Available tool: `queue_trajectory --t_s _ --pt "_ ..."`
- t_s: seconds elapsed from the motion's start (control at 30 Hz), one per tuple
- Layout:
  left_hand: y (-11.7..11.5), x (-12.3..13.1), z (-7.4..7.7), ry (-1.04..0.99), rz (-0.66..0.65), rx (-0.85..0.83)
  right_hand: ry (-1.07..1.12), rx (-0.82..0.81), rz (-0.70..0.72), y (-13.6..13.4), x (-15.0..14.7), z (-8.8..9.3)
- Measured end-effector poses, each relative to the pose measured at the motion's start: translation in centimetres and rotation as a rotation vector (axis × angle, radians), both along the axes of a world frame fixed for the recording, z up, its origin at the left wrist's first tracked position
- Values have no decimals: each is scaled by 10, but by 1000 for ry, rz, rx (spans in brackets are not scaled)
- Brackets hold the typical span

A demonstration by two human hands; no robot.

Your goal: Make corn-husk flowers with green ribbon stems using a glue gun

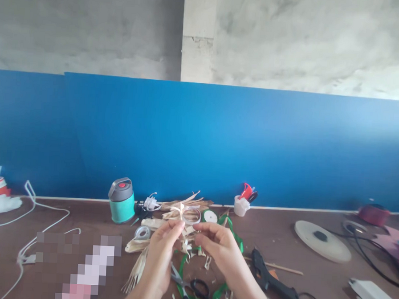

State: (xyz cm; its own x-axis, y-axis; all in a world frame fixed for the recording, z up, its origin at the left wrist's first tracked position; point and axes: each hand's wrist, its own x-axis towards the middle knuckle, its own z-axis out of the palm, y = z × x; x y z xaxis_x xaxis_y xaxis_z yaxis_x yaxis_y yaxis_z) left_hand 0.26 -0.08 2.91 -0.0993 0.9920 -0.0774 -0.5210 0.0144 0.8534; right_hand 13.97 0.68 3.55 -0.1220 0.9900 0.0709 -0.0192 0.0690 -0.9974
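Note:
My left hand and my right hand are raised together over the brown table, fingertips nearly meeting. Between them they pinch a small bundle of pale dried straw strips. Both hands have fingers closed on it. Beneath them lie more straw scraps, a green ribbon and scissors with black handles. A clear tape roll and a white ribbon spool sit just behind the hands.
A teal jar with grey lid stands at the back left. A black glue gun lies to the right, with a white round disc, black cables, a white cup of pens and white cord.

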Motion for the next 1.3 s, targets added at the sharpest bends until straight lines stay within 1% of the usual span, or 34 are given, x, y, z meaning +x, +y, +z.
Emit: queue_trajectory --t_s 0.07,0.17,0.27,0.37,0.43,0.5,0.67,0.73,0.83,0.93,1.13,1.3 --pt "1 -1 0 -9 19 14 -23 -1 -5 0 2 1" --pt "0 -1 -1 -25 29 10 13 4 -19 0 1 2" --pt "-5 5 1 -43 -33 21 55 9 -25 -1 -5 1" --pt "-10 11 5 -83 -114 42 94 11 18 -3 -11 0" --pt "-12 13 6 -115 -140 45 117 -1 48 -4 -12 -1" --pt "-12 13 6 -124 -128 46 151 -31 72 -5 -11 -2" --pt "-10 12 5 -118 -88 69 339 -155 148 -4 -9 -2" --pt "-10 12 4 -113 -94 80 327 -175 148 -5 -10 -1" --pt "-10 10 5 -106 -148 83 260 -175 105 -6 -12 0" --pt "-9 5 7 -108 -181 93 238 -179 76 -5 -12 0" --pt "-3 -4 7 -45 -215 105 186 -152 88 -1 -8 -3" --pt "3 -5 1 -168 -183 67 195 -42 18 -4 -8 -1"
